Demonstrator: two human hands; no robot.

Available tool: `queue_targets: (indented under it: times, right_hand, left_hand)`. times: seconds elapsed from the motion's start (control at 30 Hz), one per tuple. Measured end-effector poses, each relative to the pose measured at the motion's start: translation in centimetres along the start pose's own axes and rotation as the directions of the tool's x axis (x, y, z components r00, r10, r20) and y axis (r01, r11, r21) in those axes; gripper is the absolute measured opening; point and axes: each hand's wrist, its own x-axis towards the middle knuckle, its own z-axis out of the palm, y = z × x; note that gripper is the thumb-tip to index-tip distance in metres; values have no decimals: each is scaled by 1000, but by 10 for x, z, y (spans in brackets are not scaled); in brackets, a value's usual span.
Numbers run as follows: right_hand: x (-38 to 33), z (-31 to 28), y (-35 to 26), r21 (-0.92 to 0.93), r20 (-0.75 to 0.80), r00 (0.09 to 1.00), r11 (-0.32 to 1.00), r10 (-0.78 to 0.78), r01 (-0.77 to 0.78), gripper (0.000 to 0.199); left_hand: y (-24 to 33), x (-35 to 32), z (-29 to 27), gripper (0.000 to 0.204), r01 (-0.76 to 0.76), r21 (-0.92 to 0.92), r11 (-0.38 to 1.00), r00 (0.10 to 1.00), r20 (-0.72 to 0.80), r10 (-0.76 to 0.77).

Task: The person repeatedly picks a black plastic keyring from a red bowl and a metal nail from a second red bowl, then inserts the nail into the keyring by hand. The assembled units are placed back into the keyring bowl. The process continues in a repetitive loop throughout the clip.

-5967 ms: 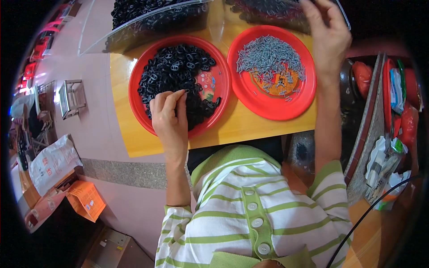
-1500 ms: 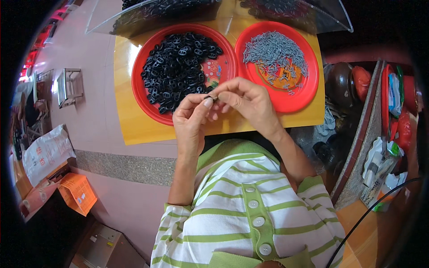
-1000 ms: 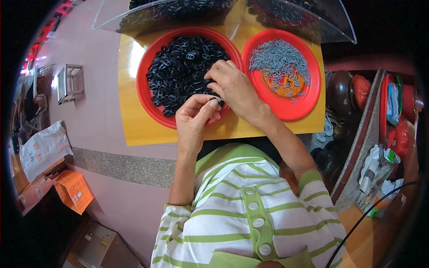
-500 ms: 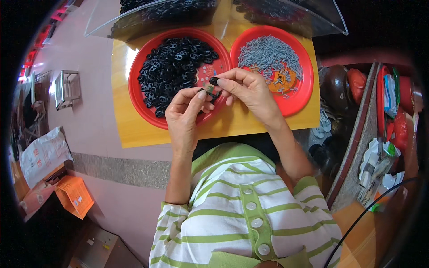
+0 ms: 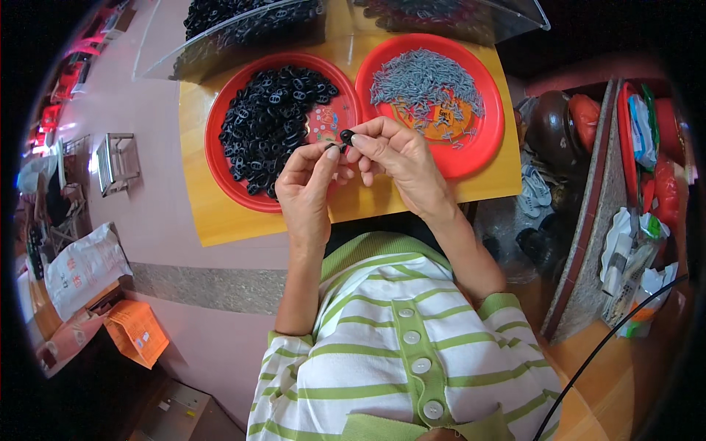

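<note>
My left hand is closed, pinching a small black plastic piece between thumb and fingertips, mostly hidden by the thumb. Close beside it, my right hand pinches a small black oval plastic piece. The fingertips of both hands nearly meet above the near right rim of a red round tray. Heaped in that tray are many black oval plastic pieces with two holes each. A second red tray, to the right, carries a pile of small grey screw-like pins.
Both trays rest on a yellow tabletop. A clear plastic bin holding more black pieces stands at the far side. At right, a low ledge borders bags and a brown jar. A metal stool stands on the floor at left.
My hands have drawn closer together, bringing the two black pieces nearer each other. The whole view has shifted slightly, with the trays appearing further left.
</note>
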Motion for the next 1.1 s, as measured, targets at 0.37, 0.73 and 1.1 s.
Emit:
queue_targets:
  times: [0.37, 0.73, 1.1]
  right_hand:
    - [-3, 2, 0, -16, -3, 1000, 1000, 1, -1, 17]
    - [-1, 3, 6, -87, 19, 996, 993, -84, 85, 15]
    - [0, 6, 2, -201, -34, 991, 972, -131, 122, 13]
  left_hand:
    - [-2, -1, 1, 10, -34, 19, 999, 999, -1, 34]
    - [-3, -1, -1, 13, -73, 87, 994, 997, 25, 71]
    - [-3, 0, -1, 16, -37, 70, 997, 997, 65, 33]
